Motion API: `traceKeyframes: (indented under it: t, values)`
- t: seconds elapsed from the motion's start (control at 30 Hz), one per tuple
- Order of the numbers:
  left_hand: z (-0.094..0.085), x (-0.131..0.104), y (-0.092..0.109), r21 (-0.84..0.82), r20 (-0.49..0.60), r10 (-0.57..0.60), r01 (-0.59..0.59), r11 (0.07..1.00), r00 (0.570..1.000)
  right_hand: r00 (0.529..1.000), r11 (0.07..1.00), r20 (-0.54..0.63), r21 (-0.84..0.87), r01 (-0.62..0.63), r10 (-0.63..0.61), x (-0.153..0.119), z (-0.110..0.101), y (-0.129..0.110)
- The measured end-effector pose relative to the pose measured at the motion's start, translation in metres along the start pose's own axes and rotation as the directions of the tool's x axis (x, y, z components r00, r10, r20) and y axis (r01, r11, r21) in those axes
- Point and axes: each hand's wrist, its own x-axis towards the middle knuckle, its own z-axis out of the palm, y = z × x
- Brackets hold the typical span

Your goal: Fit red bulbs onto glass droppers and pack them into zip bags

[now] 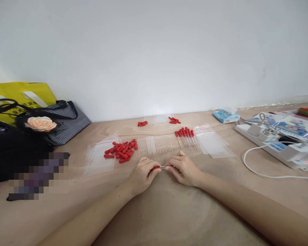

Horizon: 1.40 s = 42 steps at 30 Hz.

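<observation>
Near the middle of the table, my left hand (145,174) pinches a red rubber bulb (155,167). My right hand (182,169) is closed on a clear dropper tube (163,167), whose end meets the bulb between my hands. Just beyond lies a row of clear dropper tubes (155,144). A heap of red rubber bulbs (122,149) sits to the left, partly on clear zip bags (99,157). Several droppers with red bulbs fitted (187,138) lie side by side on the right, next to more clear zip bags (213,141).
Farther back are small groups of red bulbs (142,123) and tubes (161,120). A tissue pack (226,117) and a power strip (274,145) with plugs and a white cable stand right. Bags, one yellow (47,92), one striped (69,123), fill the left beside a pixelated object (38,176).
</observation>
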Motion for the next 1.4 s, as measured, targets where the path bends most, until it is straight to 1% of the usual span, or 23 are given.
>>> traceKeyframes:
  t: [0.13,0.23,0.3,0.37,0.43,0.5,0.57,0.63,0.67,0.73,0.8,0.87,1.07,1.13,1.23,1.3,1.33,1.37,1.4]
  values:
    - [-0.004,-0.001,0.0,0.001,0.01,-0.074,0.074,0.997,0.997,1.0,0.995,-0.011,-0.093,0.023,-0.024,-0.002,-0.008,-0.001]
    - [-0.006,-0.004,-0.002,-0.01,0.029,-0.122,0.122,0.992,0.992,0.999,0.983,-0.02,-0.181,0.039,-0.043,-0.005,-0.01,-0.001]
    - [-0.008,-0.007,-0.005,-0.013,0.014,-0.19,0.191,0.982,0.982,0.999,0.974,-0.024,-0.223,0.027,-0.034,-0.007,-0.011,0.002]
    - [-0.01,-0.01,-0.01,0.002,-0.026,-0.293,0.294,0.956,0.956,0.998,0.97,-0.061,-0.239,-0.047,0.033,-0.009,-0.014,0.01]
    - [-0.013,-0.013,-0.014,0.026,-0.027,-0.364,0.364,0.931,0.931,0.979,0.961,-0.135,-0.207,-0.181,0.155,-0.009,-0.018,0.023]
    - [-0.016,-0.013,-0.016,0.048,0.029,-0.378,0.377,0.925,0.925,0.929,0.933,-0.218,-0.141,-0.332,0.298,-0.006,-0.023,0.037]
    - [-0.018,-0.012,-0.014,0.062,0.08,-0.372,0.368,0.928,0.925,0.847,0.862,-0.284,-0.109,-0.495,0.45,0.001,-0.026,0.049]
    - [-0.02,-0.01,-0.012,0.074,0.091,-0.372,0.367,0.927,0.924,0.758,0.769,-0.319,-0.122,-0.628,0.569,0.011,-0.026,0.058]
    - [-0.02,-0.01,-0.011,0.079,0.091,-0.373,0.367,0.927,0.923,0.723,0.724,-0.324,-0.143,-0.675,0.61,0.017,-0.025,0.06]
    - [-0.019,-0.009,-0.011,0.086,0.093,-0.373,0.366,0.927,0.923,0.672,0.648,-0.323,-0.196,-0.736,0.666,0.027,-0.02,0.063]
    - [-0.018,-0.01,-0.012,0.088,0.094,-0.37,0.363,0.928,0.924,0.647,0.599,-0.31,-0.245,-0.762,0.696,0.034,-0.015,0.064]
    - [-0.017,-0.012,-0.014,0.086,0.093,-0.368,0.361,0.929,0.925,0.636,0.574,-0.296,-0.275,-0.771,0.713,0.038,-0.01,0.065]
    - [-0.017,-0.013,-0.014,0.081,0.095,-0.371,0.364,0.928,0.924,0.634,0.554,-0.257,-0.322,-0.767,0.729,0.036,-0.003,0.068]
    - [-0.017,-0.012,-0.013,0.082,0.095,-0.371,0.364,0.928,0.924,0.644,0.568,-0.264,-0.313,-0.761,0.718,0.035,-0.003,0.066]
    - [-0.019,-0.011,-0.012,0.083,0.092,-0.367,0.36,0.929,0.926,0.679,0.607,-0.265,-0.31,-0.732,0.684,0.038,-0.004,0.058]
    - [-0.019,-0.011,-0.013,0.083,0.091,-0.366,0.359,0.93,0.926,0.691,0.615,-0.224,-0.328,-0.717,0.687,0.044,-0.004,0.052]
    - [-0.019,-0.011,-0.013,0.084,0.091,-0.365,0.358,0.93,0.927,0.686,0.609,-0.185,-0.341,-0.717,0.704,0.048,-0.004,0.049]
    - [-0.019,-0.012,-0.013,0.084,0.091,-0.364,0.357,0.93,0.927,0.671,0.596,-0.14,-0.353,-0.721,0.728,0.052,-0.004,0.047]
    - [-0.019,-0.012,-0.014,0.085,0.091,-0.362,0.355,0.931,0.928,0.647,0.579,-0.093,-0.364,-0.73,0.757,0.057,-0.005,0.045]
